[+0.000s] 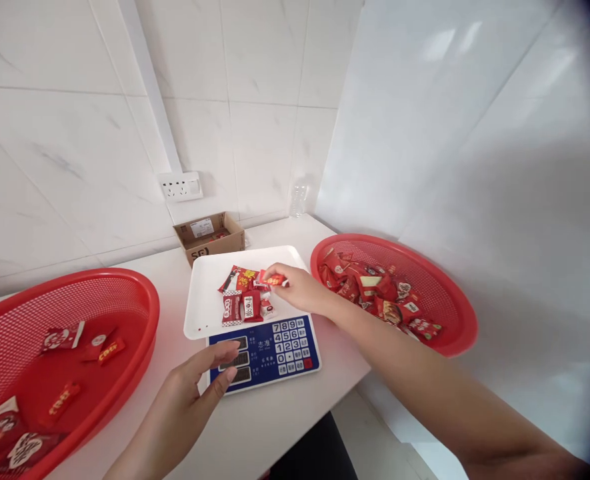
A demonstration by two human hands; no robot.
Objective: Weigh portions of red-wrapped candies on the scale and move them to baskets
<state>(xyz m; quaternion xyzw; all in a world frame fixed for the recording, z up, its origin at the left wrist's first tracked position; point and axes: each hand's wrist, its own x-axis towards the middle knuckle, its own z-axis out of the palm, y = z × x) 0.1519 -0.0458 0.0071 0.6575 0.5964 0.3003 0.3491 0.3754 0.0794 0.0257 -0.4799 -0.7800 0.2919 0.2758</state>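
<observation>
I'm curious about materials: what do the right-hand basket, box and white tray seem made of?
Right-hand basket: probably moulded plastic, glossy, judging by its smooth red rim and regular mesh. Box: likely matte cardboard, given its brown walls and label. White tray: perhaps plastic, smooth with rounded corners; maybe coated metal.

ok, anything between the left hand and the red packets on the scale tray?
Only the low front edge of the white tray. Left hand is over the scale's displays; right hand, holding a small red packet, is off to the right.
</observation>
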